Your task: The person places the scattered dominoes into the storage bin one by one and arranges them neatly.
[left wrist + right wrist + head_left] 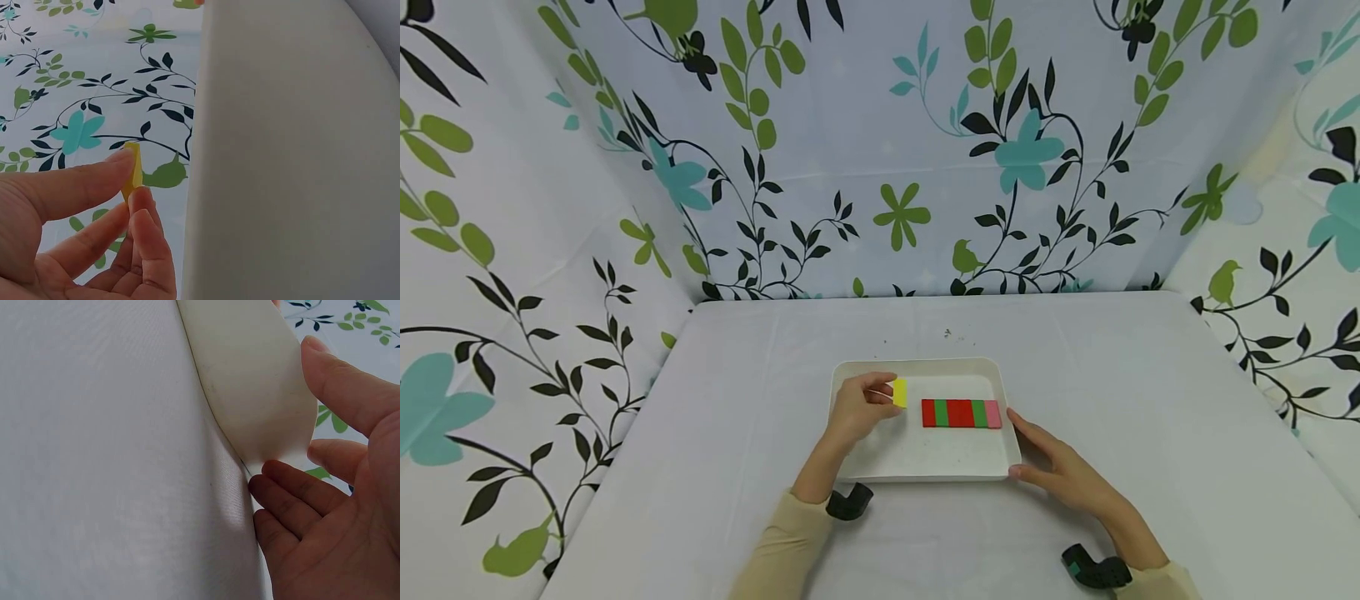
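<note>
Between the thumb and fingertips of my left hand [856, 412] is a small yellow tile [900, 393], pinched above the left part of a white tray [925, 458]. In the left wrist view the tile [134, 172] shows its narrow side, partly covered by the thumb. On the tray lies a joined row of flat coloured pieces [960, 414]: red, green, red, green and pink from left to right. My right hand [1063, 471] touches the tray's right edge with thumb and fingertips spread along it. The right wrist view shows these fingers [294, 494] against the tray's outer side.
The tray stands on a table with a white cloth [737, 400]. Small dark specks [949, 333] lie behind the tray. Leaf-patterned curtains [895, 150] hang at the back and both sides. Black devices [850, 502] sit at both wrists.
</note>
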Tool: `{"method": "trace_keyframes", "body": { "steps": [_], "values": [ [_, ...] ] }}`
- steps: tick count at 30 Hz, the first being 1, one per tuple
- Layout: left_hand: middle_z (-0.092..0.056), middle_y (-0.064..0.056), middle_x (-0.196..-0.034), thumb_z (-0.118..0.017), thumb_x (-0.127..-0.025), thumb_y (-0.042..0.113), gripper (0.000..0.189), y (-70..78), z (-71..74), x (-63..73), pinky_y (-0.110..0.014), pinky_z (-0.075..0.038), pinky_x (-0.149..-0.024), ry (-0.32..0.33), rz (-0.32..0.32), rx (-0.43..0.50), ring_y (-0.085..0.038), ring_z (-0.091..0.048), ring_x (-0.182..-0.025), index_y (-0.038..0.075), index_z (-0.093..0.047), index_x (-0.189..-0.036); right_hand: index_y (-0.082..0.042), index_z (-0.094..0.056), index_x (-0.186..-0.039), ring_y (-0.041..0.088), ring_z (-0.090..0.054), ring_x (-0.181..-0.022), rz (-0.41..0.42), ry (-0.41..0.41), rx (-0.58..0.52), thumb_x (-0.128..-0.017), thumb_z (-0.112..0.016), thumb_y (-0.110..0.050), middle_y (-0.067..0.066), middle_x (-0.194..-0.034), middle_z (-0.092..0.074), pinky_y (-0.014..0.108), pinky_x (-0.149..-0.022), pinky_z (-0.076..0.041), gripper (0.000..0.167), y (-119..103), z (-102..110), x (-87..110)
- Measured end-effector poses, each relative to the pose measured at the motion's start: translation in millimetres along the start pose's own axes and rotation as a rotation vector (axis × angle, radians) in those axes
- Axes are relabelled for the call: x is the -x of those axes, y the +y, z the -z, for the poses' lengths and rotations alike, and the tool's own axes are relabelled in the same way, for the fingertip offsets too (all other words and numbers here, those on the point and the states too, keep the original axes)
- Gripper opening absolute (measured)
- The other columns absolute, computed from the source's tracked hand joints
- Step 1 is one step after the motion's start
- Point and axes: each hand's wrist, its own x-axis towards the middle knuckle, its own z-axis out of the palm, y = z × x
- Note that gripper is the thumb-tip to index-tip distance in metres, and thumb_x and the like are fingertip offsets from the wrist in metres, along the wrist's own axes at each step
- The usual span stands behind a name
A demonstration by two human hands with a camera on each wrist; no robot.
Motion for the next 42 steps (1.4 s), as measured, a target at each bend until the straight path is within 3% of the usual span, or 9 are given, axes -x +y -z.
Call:
{"method": "trace_keyframes", "body": {
  "steps": [6,10,14,17,20,24,42],
  "values": [
    [-0.065,-0.011,-0.098,-0.079,-0.074,-0.005,0.049,-4.1,-8.4,-4.7,-0.025,-0.055,-0.071,-0.035,0.024,-0.041,-0.016,-0.062,-0.082,0.003,-0.067,-0.121,-0.017,-0.028,-0.155,-0.015,-0.019,-0.135,-0.001,0.004,-0.002,-0.089,-0.070,-0.034,0.014,-0.159,-0.029,0.005,-0.102,-0.020,0.080,-0.7,-0.1,-0.2],
    [-0.066,-0.011,-0.094,-0.080,-0.071,-0.007,0.050,-7.3,-14.5,-7.4,-0.023,-0.053,-0.067,-0.046,0.032,-0.052,-0.014,-0.062,-0.078,0.002,-0.068,-0.118,-0.018,-0.029,-0.155,-0.006,-0.023,-0.140,-0.013,0.008,0.027,-0.088,-0.070,-0.035,0.012,-0.159,-0.030,0.010,-0.105,-0.024,0.081,-2.0,0.0,0.1],
    [-0.066,-0.011,-0.091,-0.081,-0.069,-0.007,0.049,-9.4,-20.1,-9.3,-0.024,-0.054,-0.068,-0.047,0.029,-0.068,-0.014,-0.062,-0.075,0.000,-0.069,-0.115,-0.019,-0.028,-0.155,0.012,-0.028,-0.145,-0.027,0.005,0.049,-0.088,-0.070,-0.036,0.012,-0.159,-0.030,0.034,-0.112,-0.033,0.081,-3.4,-0.4,-0.2],
    [-0.065,-0.011,-0.090,-0.081,-0.069,-0.007,0.047,-11.3,-23.2,-10.0,-0.025,-0.055,-0.070,-0.051,0.038,-0.082,-0.014,-0.060,-0.075,-0.001,-0.068,-0.114,-0.019,-0.028,-0.155,0.012,-0.028,-0.145,-0.031,0.002,0.055,-0.088,-0.070,-0.036,0.012,-0.159,-0.030,0.049,-0.111,-0.033,0.081,-4.0,-0.5,-0.5],
    [-0.064,-0.010,-0.089,-0.080,-0.071,-0.007,0.046,-14.2,-25.9,-11.2,-0.026,-0.056,-0.072,-0.053,0.049,-0.094,-0.015,-0.059,-0.075,-0.001,-0.068,-0.115,-0.017,-0.028,-0.155,-0.002,-0.024,-0.141,-0.018,0.004,0.042,-0.088,-0.071,-0.035,0.013,-0.159,-0.030,0.031,-0.112,-0.032,0.081,-3.8,0.0,-0.3],
    [-0.065,-0.011,-0.089,-0.079,-0.070,-0.009,0.046,-17.6,-29.2,-12.7,-0.028,-0.056,-0.074,-0.051,0.041,-0.104,-0.015,-0.060,-0.074,-0.002,-0.068,-0.115,-0.015,-0.028,-0.155,-0.017,-0.019,-0.134,0.005,0.005,0.012,-0.088,-0.071,-0.032,0.015,-0.158,-0.030,0.006,-0.103,-0.021,0.081,-2.2,0.8,0.1],
    [-0.063,-0.007,-0.085,-0.081,-0.069,-0.007,0.048,-23.0,-35.5,-14.4,-0.027,-0.054,-0.072,-0.044,0.037,-0.137,-0.015,-0.057,-0.074,0.000,-0.068,-0.115,-0.017,-0.028,-0.155,-0.018,-0.018,-0.133,0.009,0.002,-0.008,-0.089,-0.070,-0.033,0.014,-0.160,-0.027,0.003,-0.101,-0.019,0.080,0.6,0.3,-0.5]
  ]
}}
